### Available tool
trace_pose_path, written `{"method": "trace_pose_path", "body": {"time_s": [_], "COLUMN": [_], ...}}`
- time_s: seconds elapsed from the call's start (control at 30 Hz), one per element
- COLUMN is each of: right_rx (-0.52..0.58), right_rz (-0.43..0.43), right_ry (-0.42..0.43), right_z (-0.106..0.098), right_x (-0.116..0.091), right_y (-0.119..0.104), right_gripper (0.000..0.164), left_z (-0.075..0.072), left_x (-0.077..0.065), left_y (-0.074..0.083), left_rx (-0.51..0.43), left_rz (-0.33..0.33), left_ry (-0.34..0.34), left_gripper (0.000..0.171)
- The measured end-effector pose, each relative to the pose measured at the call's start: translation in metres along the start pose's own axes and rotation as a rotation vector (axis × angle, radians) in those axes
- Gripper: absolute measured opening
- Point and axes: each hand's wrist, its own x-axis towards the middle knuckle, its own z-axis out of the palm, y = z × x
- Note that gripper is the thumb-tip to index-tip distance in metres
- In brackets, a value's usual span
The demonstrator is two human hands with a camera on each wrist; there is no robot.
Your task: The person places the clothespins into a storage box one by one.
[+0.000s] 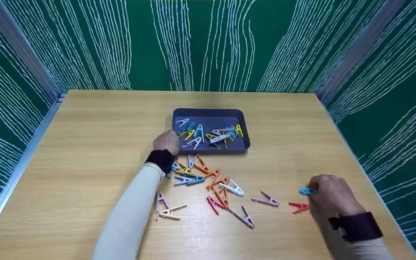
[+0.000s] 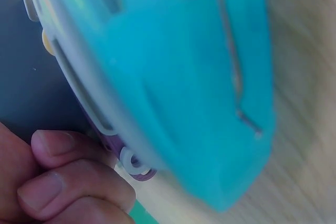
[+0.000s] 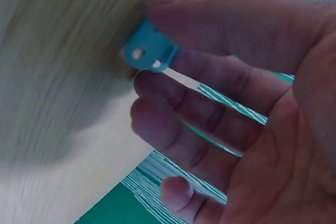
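At the left wall of a dark tray (image 1: pixel 211 151), my left hand (image 1: pixel 166 141) grips the edge near its front corner, its fingers (image 2: pixel 79 184) curled. A cyan clothespin (image 2: pixel 194 103) fills much of the left wrist view, close to the camera. On the right side of the table, my right hand (image 1: pixel 332 193) pinches a blue clothespin (image 3: pixel 152 45) between thumb and forefinger, the other fingers bent loosely. A red clothespin (image 1: pixel 298 207) lies on the wood beside that hand. Several white, yellow and blue clothespins (image 1: pixel 199 132) lie inside the tray.
Loose clothespins are scattered in front of the tray, among them an orange one (image 1: pixel 221 198), a white one (image 1: pixel 234 187), a lilac one (image 1: pixel 267 199) and a cream one (image 1: pixel 172 212). Green walls with white streaks (image 1: pixel 211 47) stand around the wooden table (image 1: pixel 96 144).
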Motion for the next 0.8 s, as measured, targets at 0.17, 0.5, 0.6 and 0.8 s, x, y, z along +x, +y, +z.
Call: {"method": "trace_pose_path", "body": {"time_s": [0.17, 0.5, 0.6, 0.8], "right_rx": [0.051, 0.143, 0.16, 0.189], "right_rz": [0.014, -0.159, -0.221, -0.263], "right_ry": [0.076, 0.273, 0.325, 0.393], "right_z": [0.002, -0.005, -0.006, -0.009], "right_x": [0.006, 0.032, 0.048, 0.081], "right_y": [-0.017, -0.076, -0.093, -0.119], "right_gripper": [0.024, 0.025, 0.025, 0.026], "left_z": [-0.001, 0.002, 0.003, 0.003], "left_x": [0.001, 0.004, 0.006, 0.004], "left_y": [0.0, -0.002, -0.003, -0.002], "left_rx": [-0.005, -0.011, -0.006, -0.012], "left_rz": [0.0, -0.004, -0.001, 0.005], "left_ry": [0.003, -0.009, -0.009, 0.006], "left_gripper": [0.029, 0.028, 0.028, 0.028]}}
